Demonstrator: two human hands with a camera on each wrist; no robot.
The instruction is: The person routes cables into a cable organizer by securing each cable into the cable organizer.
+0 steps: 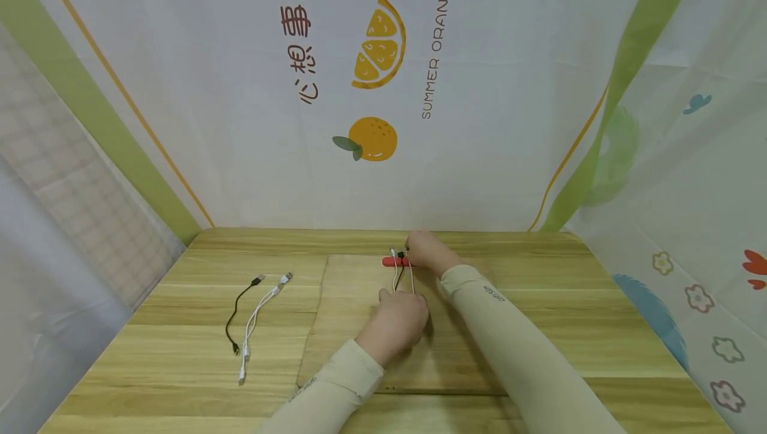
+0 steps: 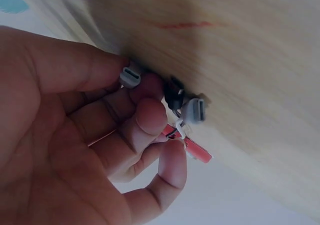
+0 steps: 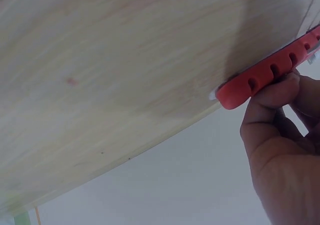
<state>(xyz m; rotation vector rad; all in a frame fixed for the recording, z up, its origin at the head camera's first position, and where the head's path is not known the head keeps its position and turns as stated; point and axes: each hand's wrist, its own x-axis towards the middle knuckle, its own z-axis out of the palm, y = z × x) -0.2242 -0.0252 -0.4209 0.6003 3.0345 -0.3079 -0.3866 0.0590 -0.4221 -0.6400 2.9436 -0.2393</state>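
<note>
A red cable clip [image 1: 388, 261] with a row of slots lies at the far part of a wooden board [image 1: 353, 274]. White and black cables [image 1: 395, 279] run from it toward my left hand [image 1: 398, 324]. In the left wrist view, that hand [image 2: 95, 115] pinches a white connector [image 2: 131, 77]; a black connector [image 2: 174, 94] and another white one [image 2: 194, 110] hang beside its fingers. My right hand [image 1: 428, 252] is at the clip's right end. In the right wrist view, its curled fingers [image 3: 280, 92] touch the red clip [image 3: 237, 91] and appear to pinch a cable, mostly hidden.
On the table [image 1: 180, 354] left of the board lie a black cable [image 1: 228, 321] and a white cable [image 1: 254, 317] with several connectors. A printed curtain [image 1: 491, 154] hangs behind the table's far edge.
</note>
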